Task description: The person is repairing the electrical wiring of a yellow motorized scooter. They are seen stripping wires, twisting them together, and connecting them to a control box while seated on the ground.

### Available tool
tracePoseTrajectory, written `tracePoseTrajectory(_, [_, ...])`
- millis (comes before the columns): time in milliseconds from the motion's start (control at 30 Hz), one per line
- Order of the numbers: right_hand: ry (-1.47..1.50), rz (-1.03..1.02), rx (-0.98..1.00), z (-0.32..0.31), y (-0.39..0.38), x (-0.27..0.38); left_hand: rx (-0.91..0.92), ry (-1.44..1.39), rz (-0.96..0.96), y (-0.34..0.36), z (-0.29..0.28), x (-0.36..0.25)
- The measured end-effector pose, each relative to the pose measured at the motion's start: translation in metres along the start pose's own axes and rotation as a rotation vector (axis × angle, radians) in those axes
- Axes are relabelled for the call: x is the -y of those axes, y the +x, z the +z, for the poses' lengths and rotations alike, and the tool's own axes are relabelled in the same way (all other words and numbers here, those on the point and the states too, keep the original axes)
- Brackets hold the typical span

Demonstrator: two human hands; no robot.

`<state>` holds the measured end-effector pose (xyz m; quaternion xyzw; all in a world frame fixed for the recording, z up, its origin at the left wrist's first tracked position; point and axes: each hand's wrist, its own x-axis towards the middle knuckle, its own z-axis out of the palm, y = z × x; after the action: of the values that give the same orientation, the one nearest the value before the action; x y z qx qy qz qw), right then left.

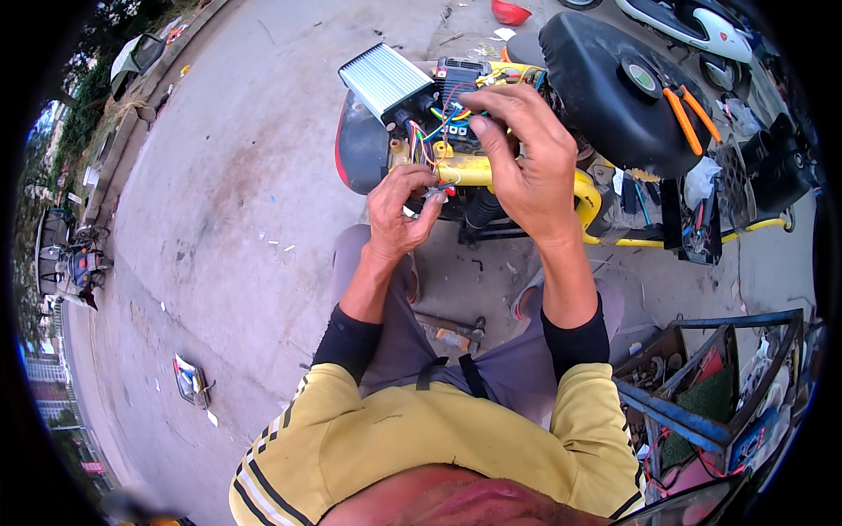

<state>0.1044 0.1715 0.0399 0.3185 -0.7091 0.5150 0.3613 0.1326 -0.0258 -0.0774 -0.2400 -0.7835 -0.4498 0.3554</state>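
My left hand point(399, 210) is closed at the fingertips on a small bundle of thin wires point(438, 188) beside the yellow scooter frame point(474, 170). To its right, my right hand point(535, 149) is raised over the frame, with thumb and forefinger curved and apart near coloured wires point(449, 114). These wires run from a silver finned controller box point(386, 81) lying on the back of the scooter. Next to the box sits a black ribbed block with terminals point(458, 74). What exactly lies between my left fingertips is partly hidden.
A black scooter seat point(605, 88) carries orange-handled pliers point(688, 118). At the lower right stands a blue metal rack point(675, 412) full of clutter. A hammer point(452, 331) lies on the ground between my legs. Further off are a red bowl-like object point(510, 12) and a white scooter point(693, 31).
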Motion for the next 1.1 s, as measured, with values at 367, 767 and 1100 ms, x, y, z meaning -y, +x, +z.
tracePoseTrajectory(367, [-0.071, -0.046, 0.238, 0.017, -0.019, -0.038, -0.115, -0.059, -0.239, 0.032, -0.008, -0.049])
tracePoseTrajectory(767, [0.042, 0.020, 0.219, 0.013, -0.018, -0.033, -0.056, -0.175, -0.399, 0.049, -0.006, -0.043])
tracePoseTrajectory(1100, [-0.021, 0.015, 0.254, 0.014, -0.019, -0.031, -0.009, 0.465, -0.022, 0.063, -0.011, -0.049])
